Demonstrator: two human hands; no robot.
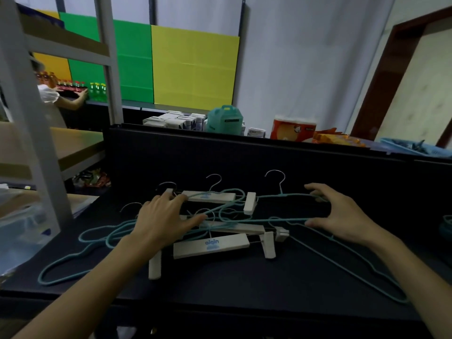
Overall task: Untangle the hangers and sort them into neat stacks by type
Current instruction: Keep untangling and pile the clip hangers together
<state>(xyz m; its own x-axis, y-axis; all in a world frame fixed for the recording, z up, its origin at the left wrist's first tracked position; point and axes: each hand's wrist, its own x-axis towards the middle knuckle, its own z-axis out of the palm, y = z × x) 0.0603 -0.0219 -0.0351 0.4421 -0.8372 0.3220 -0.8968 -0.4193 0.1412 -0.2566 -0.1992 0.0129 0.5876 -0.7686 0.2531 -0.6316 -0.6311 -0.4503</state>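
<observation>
The tangled hangers (220, 223) lie in one heap mid-counter, nearer the back edge than the front. Thin teal wire hangers (342, 263) are threaded through the wooden clip hangers (211, 245), one teal loop trailing toward the counter's (244, 285) left front corner. The wire ones look light and springy, likely to snag by their hooks; the wooden bars look stiff and heavier, so they seem the better thing to grip and lift clear. The left hand (166, 221) rests flat on the heap's left side, fingers spread and straight. The right hand (340, 214) sits at the right side, finger and thumb curled around a teal hanger's shoulder. The hands are well apart.
</observation>
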